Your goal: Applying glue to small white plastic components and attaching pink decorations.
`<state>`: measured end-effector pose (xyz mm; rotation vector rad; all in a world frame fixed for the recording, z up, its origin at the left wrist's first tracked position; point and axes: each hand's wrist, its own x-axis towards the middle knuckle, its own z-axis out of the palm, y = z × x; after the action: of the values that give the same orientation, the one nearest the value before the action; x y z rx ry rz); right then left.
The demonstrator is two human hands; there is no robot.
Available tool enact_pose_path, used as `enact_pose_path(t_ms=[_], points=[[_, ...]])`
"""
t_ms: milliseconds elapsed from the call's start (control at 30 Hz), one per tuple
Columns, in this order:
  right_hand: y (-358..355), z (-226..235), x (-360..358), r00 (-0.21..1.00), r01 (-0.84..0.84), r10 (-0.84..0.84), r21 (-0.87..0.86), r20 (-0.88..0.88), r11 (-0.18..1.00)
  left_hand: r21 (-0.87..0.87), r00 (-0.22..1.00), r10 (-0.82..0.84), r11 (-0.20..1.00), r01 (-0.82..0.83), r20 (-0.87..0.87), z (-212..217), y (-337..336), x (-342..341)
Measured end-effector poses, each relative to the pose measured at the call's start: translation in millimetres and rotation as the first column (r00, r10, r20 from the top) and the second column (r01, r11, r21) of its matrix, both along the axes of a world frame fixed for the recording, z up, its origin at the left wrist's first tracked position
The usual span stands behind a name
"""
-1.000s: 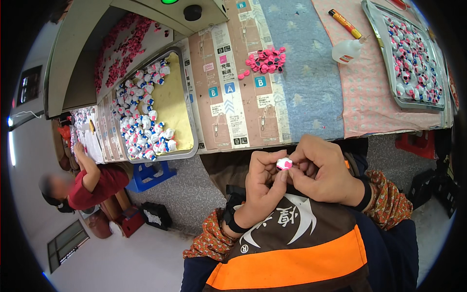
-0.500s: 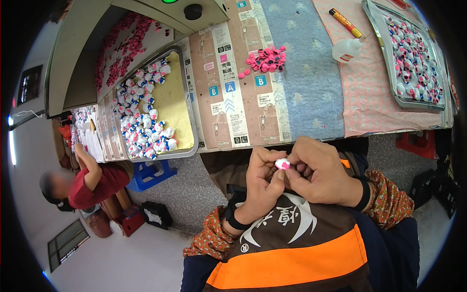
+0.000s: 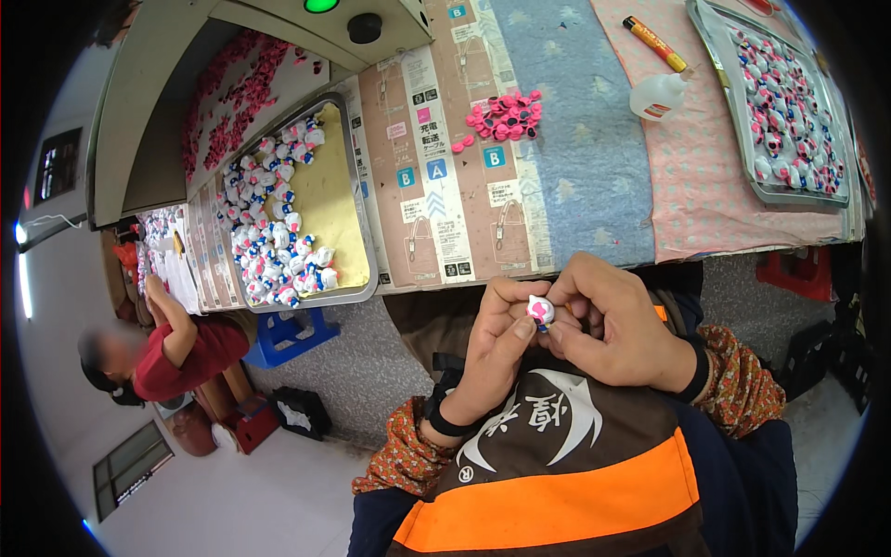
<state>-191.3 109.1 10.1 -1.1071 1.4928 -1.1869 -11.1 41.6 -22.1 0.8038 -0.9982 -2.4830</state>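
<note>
A small white toy figurine (image 3: pixel 539 311) with pink and blue patches is pinched between the thumb and fingers of my left hand (image 3: pixel 501 330), just off the table's near edge and above my apron. On its right side, the curled fingers and thumb of my right hand (image 3: pixel 617 325) press against the same figurine. Part of the toy is covered by my fingertips. On the table beyond lies a pile of small pink pieces (image 3: pixel 509 118), some with dark faces. To the left, a metal tray (image 3: pixel 370 251) holds many similar white, pink and blue figurines.
A second tray (image 3: pixel 745 176) of figurines stands at the right. Near it are a white squeeze bottle (image 3: pixel 657 97) and a yellow-orange tube (image 3: pixel 653 44). At the upper left, a box-like machine (image 3: pixel 269 32) covers more pink pieces. A co-worker (image 3: pixel 176 353) sits far left, by a blue stool (image 3: pixel 288 336).
The figurine has turned in my fingers, so more of its white top and some blue now show. My right fingers have shifted slightly; the table's things lie as before.
</note>
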Motion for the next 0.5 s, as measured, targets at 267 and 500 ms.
enact_pose_path(t_ms=[267,500], points=[[-1.3,-1.6,2.3,1.0,0.018,-0.018,-0.013,-0.022,1.0,-0.118,1.0,0.003,0.993,-0.003,0.006,-0.9,4.3,-0.6],[0.6,-8.3,1.8,1.0,0.006,-0.006,-0.01,-0.012,1.0,-0.22,0.999,-0.003,0.975,0.014,0.053,-3.5,7.5,1.0]])
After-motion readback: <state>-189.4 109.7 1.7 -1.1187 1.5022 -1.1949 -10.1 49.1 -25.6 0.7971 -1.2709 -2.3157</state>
